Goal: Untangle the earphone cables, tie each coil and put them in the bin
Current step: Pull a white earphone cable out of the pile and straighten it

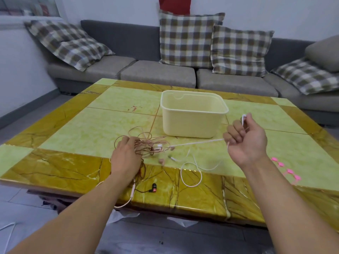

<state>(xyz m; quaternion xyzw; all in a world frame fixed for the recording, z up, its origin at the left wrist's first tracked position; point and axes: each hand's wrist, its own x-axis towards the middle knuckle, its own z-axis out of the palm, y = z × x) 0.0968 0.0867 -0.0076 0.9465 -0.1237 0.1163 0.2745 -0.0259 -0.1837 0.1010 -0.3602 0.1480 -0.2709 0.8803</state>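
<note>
A tangle of pink and dark red earphone cables (146,143) lies on the table in front of the cream bin (194,114). My left hand (126,158) rests on the tangle's left side, fingers spread over the cables. My right hand (245,140) is raised to the right of the bin and grips a white earphone cable (198,143). That cable runs taut from my fist to the tangle, and its slack loops (190,173) lie on the table near the front edge. A black and red earbud (153,187) sits near the table's front edge.
Several pink ties (286,170) lie on the table at the right. The yellow-green table (110,116) has a grey sofa (157,70) with checked cushions behind it. A pink cable with an inline remote (132,191) hangs over the front edge.
</note>
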